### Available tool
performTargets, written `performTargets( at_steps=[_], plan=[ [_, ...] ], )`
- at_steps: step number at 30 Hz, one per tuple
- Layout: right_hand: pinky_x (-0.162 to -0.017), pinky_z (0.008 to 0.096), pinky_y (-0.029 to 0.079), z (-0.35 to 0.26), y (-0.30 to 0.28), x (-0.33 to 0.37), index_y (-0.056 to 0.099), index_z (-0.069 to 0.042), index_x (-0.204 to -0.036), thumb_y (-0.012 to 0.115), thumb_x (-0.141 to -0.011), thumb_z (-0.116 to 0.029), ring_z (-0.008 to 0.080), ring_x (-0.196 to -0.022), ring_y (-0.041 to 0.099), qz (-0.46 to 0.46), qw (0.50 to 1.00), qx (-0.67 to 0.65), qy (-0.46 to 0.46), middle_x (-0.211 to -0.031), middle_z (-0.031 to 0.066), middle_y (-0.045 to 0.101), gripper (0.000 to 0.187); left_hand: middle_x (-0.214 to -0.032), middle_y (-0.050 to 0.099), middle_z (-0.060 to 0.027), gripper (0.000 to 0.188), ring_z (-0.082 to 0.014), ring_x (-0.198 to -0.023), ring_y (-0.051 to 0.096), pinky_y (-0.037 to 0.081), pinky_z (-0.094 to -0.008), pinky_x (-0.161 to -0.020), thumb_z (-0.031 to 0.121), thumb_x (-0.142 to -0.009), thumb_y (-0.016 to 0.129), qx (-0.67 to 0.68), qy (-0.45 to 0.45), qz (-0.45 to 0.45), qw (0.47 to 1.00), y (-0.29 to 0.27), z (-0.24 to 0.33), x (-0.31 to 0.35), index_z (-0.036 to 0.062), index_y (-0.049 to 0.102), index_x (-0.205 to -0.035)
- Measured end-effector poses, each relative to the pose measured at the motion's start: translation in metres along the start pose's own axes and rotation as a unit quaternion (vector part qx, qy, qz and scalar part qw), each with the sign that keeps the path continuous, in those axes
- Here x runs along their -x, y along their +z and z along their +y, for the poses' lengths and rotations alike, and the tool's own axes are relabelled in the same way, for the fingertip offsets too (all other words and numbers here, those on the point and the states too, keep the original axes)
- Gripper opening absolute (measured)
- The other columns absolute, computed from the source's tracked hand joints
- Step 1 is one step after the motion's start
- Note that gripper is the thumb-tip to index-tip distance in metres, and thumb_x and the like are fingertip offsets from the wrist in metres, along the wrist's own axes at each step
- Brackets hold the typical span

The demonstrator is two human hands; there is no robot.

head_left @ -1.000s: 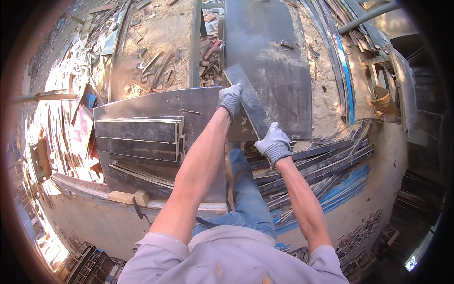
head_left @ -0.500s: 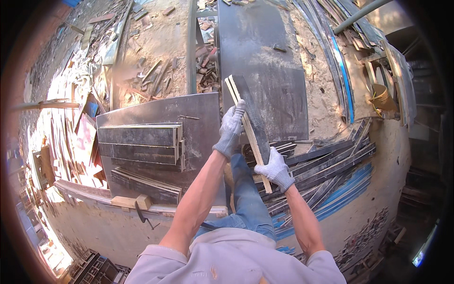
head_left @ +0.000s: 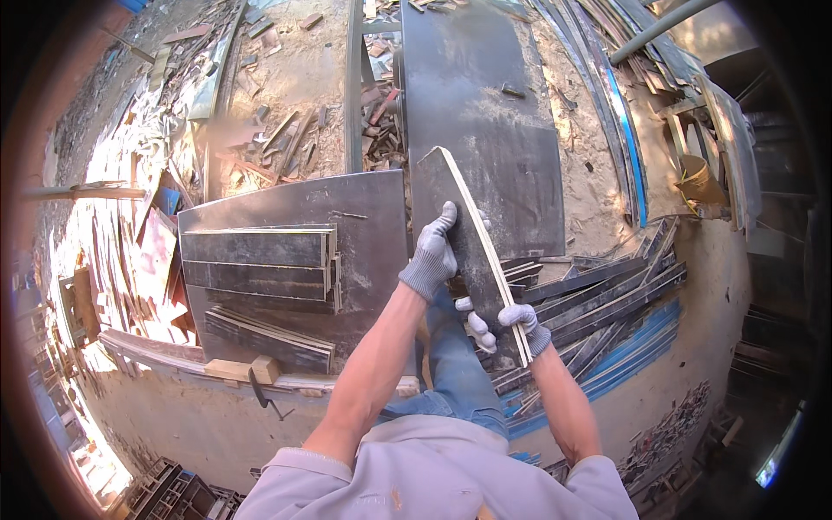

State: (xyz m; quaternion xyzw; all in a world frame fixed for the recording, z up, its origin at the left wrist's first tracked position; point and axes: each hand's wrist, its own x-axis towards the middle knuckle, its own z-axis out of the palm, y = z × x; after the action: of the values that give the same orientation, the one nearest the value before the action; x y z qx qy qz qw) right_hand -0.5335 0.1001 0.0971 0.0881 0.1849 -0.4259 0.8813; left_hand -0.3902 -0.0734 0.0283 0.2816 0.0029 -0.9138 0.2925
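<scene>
I hold a long dark plywood strip [head_left: 464,230] with a pale edge, tilted up in front of me. My left hand [head_left: 431,254], in a grey knit glove, grips its left edge near the middle. My right hand [head_left: 505,325], also gloved, holds the strip's near end from below. To the left lies a dark board [head_left: 373,234] carrying stacked dark strips [head_left: 256,260]. Under my right arm spreads a loose pile of similar strips [head_left: 598,299].
A big dark sheet [head_left: 485,113] lies ahead on sawdust-covered ground. Wood scraps [head_left: 277,130] litter the upper left. A brown bucket [head_left: 698,178] stands at the right among leaning boards. A hammer [head_left: 260,392] rests by a wood block at the board's near edge.
Both hands have drawn the strip nearer and raised it more on edge; my right hand has slid to its near end, my left hand lower along its side.
</scene>
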Motion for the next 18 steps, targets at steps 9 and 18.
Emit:
performTargets(
  at_steps=[9, 18],
  plan=[
    [-0.112, 0.0474, 0.05, -0.024, 0.049, -0.034, 0.019, 0.005, -0.164, 0.089, -0.074, -0.061, 0.044, -0.131, 0.063, 0.444, 0.431, 0.775, 0.128, -0.143, 0.0355, 0.059, 0.132, -0.122, 0.072, -0.0185, 0.044, -0.031, -0.105, 0.072, 0.06, -0.0548, -0.093, 0.041, -0.107, 0.064, -0.183, 0.031, 0.306, 0.934, -0.023, 0.02, -0.068, 0.0025, 0.065, -0.129],
    [-0.094, 0.0507, 0.059, -0.027, 0.035, -0.056, 0.049, 0.006, -0.123, 0.083, -0.078, -0.033, 0.046, -0.103, 0.075, 0.471, 0.357, 0.8, 0.104, -0.107, 0.0315, 0.074, 0.068, -0.123, 0.071, -0.0179, 0.051, -0.0318, -0.107, 0.071, 0.058, -0.0553, -0.096, 0.043, -0.103, 0.071, -0.2, 0.026, 0.295, 0.934, -0.046, 0.028, -0.1, 0.001, 0.065, -0.131]
  ],
)
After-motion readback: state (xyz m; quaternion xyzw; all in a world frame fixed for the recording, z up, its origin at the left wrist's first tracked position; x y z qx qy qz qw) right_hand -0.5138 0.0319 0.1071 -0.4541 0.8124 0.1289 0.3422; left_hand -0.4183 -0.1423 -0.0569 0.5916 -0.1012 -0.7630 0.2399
